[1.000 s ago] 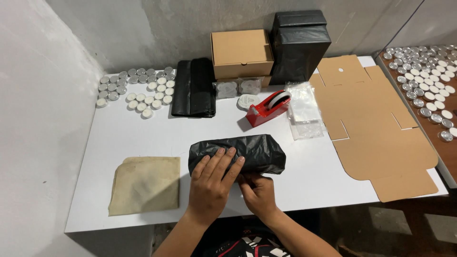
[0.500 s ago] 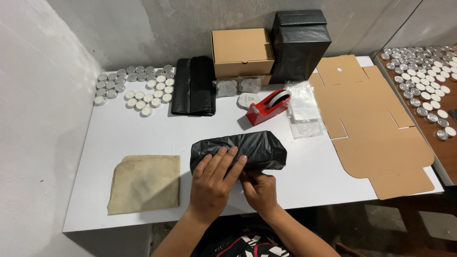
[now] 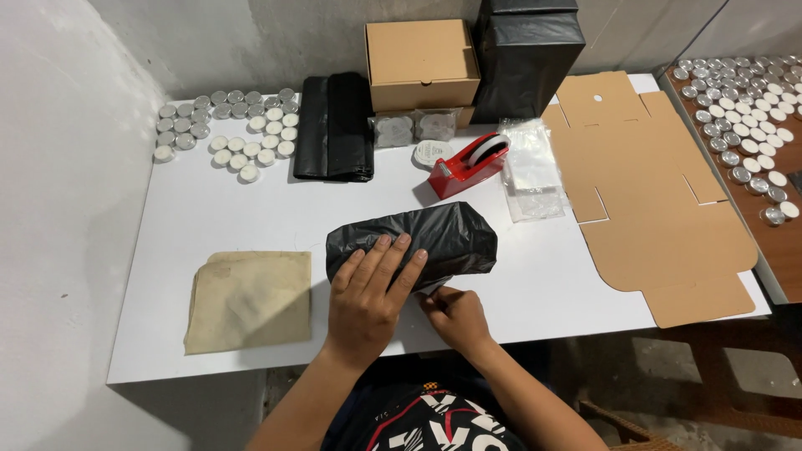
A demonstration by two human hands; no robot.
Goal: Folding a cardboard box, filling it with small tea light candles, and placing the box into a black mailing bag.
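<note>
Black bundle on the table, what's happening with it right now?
A person presses the left hand flat on a black plastic-wrapped parcel lying on the white table, while the right hand pinches the wrap at its near edge. A red tape dispenser sits just behind it, a tan cloth to its left, flat cardboard to its right.

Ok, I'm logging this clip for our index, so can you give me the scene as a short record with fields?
setting: white table against a wall
left hand: flat on black-wrapped parcel
right hand: pinching the parcel's near edge
near left: tan cloth
middle: red tape dispenser, clear bags
back: black bag stack, closed carton, tall black package
right: flat unfolded carton
far left: tealights
</note>
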